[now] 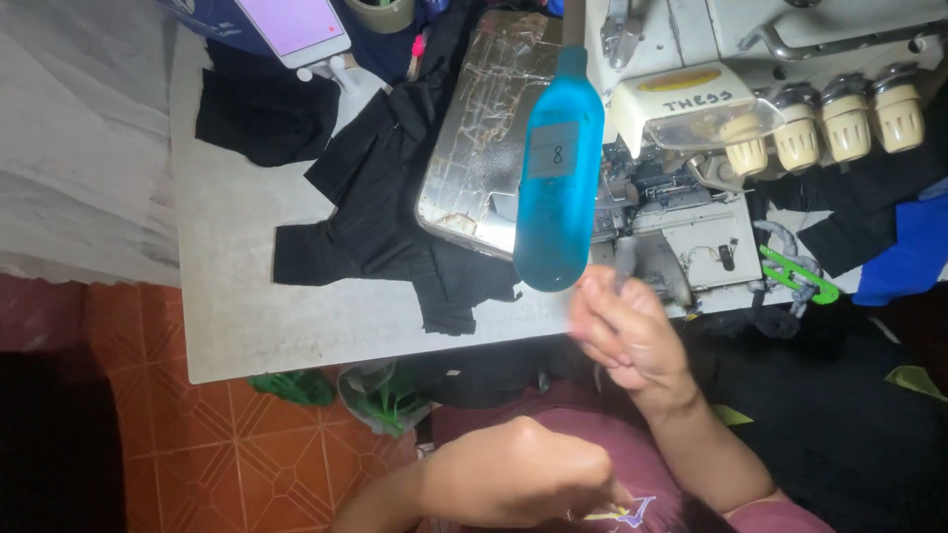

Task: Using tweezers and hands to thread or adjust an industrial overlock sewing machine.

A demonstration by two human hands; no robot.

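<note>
My right hand [624, 334] is raised in front of a white sewing machine [691, 212], its fingers pinched on a thin grey piece that sticks up from them; it is too blurred to identify. A blue plastic bottle [558, 173] with a grey label hangs upright just to the left of that hand, apart from it. Close to my chest, my left hand [518, 479] is curled into a fist, and nothing shows inside it. Black cloth pieces [380, 202] lie on the white table [247, 316] beside the machine's shiny metal plate [474, 148].
A phone with a pink screen [293, 25] and a tape roll [380, 12] sit at the table's far edge. Green-handled snips [798, 276] lie right of the machine, near black and blue cloth [904, 247]. Orange floor tiles [227, 454] and a green bag [380, 395] lie below.
</note>
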